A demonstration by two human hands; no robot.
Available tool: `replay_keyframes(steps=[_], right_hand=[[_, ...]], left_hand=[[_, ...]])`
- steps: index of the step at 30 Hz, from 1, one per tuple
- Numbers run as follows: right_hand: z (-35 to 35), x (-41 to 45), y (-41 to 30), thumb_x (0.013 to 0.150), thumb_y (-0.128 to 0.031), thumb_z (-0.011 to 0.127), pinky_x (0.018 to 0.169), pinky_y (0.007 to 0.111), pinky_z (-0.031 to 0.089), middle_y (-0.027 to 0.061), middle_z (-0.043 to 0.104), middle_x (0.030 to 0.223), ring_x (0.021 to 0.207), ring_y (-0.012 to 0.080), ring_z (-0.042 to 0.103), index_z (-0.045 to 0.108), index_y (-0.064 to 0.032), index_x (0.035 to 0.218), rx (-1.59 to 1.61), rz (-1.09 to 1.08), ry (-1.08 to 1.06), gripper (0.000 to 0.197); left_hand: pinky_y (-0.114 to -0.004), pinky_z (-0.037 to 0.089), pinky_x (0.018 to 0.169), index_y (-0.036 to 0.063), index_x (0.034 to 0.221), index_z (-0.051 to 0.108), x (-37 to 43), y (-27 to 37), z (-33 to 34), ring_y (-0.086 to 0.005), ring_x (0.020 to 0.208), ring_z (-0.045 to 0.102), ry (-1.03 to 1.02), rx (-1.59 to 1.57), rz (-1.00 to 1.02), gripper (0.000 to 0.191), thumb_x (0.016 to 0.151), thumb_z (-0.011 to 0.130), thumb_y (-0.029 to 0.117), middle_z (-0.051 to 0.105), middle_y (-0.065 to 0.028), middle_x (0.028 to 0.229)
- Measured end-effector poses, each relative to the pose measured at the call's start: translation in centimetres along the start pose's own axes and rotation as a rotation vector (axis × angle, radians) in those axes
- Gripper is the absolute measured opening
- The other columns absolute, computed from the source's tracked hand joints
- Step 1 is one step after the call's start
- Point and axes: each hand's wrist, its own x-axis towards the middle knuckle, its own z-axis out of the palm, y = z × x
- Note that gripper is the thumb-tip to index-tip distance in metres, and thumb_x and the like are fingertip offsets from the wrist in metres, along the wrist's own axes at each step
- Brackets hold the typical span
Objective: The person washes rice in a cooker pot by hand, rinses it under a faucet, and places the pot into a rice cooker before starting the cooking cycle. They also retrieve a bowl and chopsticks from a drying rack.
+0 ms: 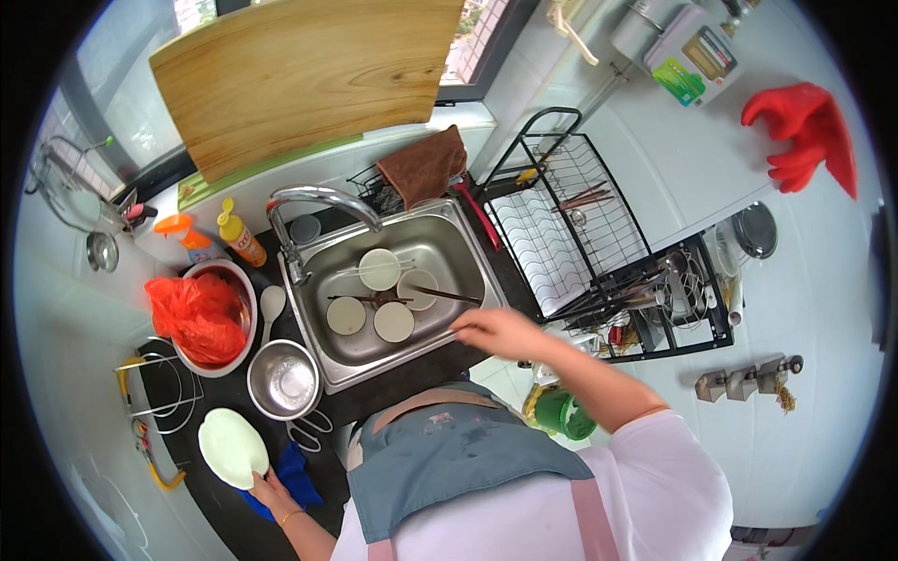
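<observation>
My left hand [272, 491] grips the lower edge of a pale oval plate [230, 445], above the dark countertop [210, 515] at the left. A blue cloth [298, 477] lies beside that hand. My right hand [499, 332], slightly blurred, is at the front right rim of the stainless steel sink [435, 235]. Its fingers are drawn together; whether they hold anything cannot be made out. Several white bowls [346, 315] stand in the sink. Dark chopsticks [449, 294] lie across them, and a chrome faucet [323, 196] arches over the basin.
Left of the sink are a steel pot [284, 379], a white rice paddle [271, 305] and a basin holding a red plastic bag [200, 315]. Bottles [240, 235] stand behind. A black dish rack [586, 217] is on the right. A wooden board [302, 77] leans at the window.
</observation>
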Motion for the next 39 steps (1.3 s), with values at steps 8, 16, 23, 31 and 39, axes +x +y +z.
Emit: replay_keyframes(steps=[8, 16, 23, 31, 39], right_hand=[[-24.7, -1.3, 8.4, 0.087, -0.001, 0.058, 0.088, 0.045, 0.055, 0.0141, 0.074, 0.107, 0.102, 0.0336, 0.07, 0.07, -0.007, 0.112, -0.786, 0.265, 0.418, 0.028], [-29.9, 4.1, 17.5, 0.082, -0.001, 0.062, 0.085, 0.046, 0.056, 0.0099, 0.065, 0.109, 0.105, 0.0341, 0.065, 0.062, -0.0091, 0.11, -1.174, 0.014, 0.216, 0.03], [-31.1, 4.9, 18.8, 0.079, -0.004, 0.069, 0.081, 0.043, 0.057, 0.0109, 0.062, 0.102, 0.099, 0.0308, 0.065, 0.056, -0.0074, 0.105, -1.284, -0.133, 0.067, 0.029], [-32.4, 4.6, 19.3, 0.078, -0.013, 0.073, 0.081, 0.042, 0.057, 0.008, 0.06, 0.107, 0.105, 0.0282, 0.062, 0.057, -0.0105, 0.108, -1.266, -0.25, 0.032, 0.034], [-34.5, 5.3, 20.7, 0.083, -0.016, 0.065, 0.082, 0.046, 0.055, 0.0072, 0.063, 0.102, 0.101, 0.0298, 0.063, 0.062, -0.0094, 0.103, -1.116, -0.402, 0.037, 0.021]], left_hand=[[-0.046, 0.052, 0.105, -0.0086, 0.147, 0.041, 3.3, 3.6, -2.5, -0.038, 0.126, 0.057, 0.016, 0.332, -0.161, 0.064, 0.098, 0.062, 0.028, 0.049, -0.0285, 0.144], [-0.047, 0.052, 0.104, -0.0041, 0.146, 0.046, -6.0, 8.0, 9.2, -0.0396, 0.128, 0.053, 0.35, 0.874, 0.52, 0.065, 0.09, 0.07, 0.019, 0.04, -0.0306, 0.148], [-0.041, 0.044, 0.108, 0.001, 0.13, 0.059, -17.7, 1.6, 26.8, -0.0287, 0.128, 0.051, -0.437, 0.7, 0.886, 0.039, 0.092, 0.065, 0.002, 0.052, -0.0166, 0.135], [-0.032, 0.051, 0.096, 0.0015, 0.127, 0.058, -44.5, -11.7, 50.5, -0.019, 0.113, 0.065, -1.539, 0.446, -0.066, 0.031, 0.102, 0.064, 0.019, 0.067, -0.0087, 0.121], [-0.039, 0.055, 0.099, -0.0029, 0.123, 0.058, -52.4, -18.9, 57.8, -0.0264, 0.109, 0.068, -1.358, 0.243, -0.485, 0.033, 0.106, 0.056, 0.026, 0.067, -0.015, 0.12]])
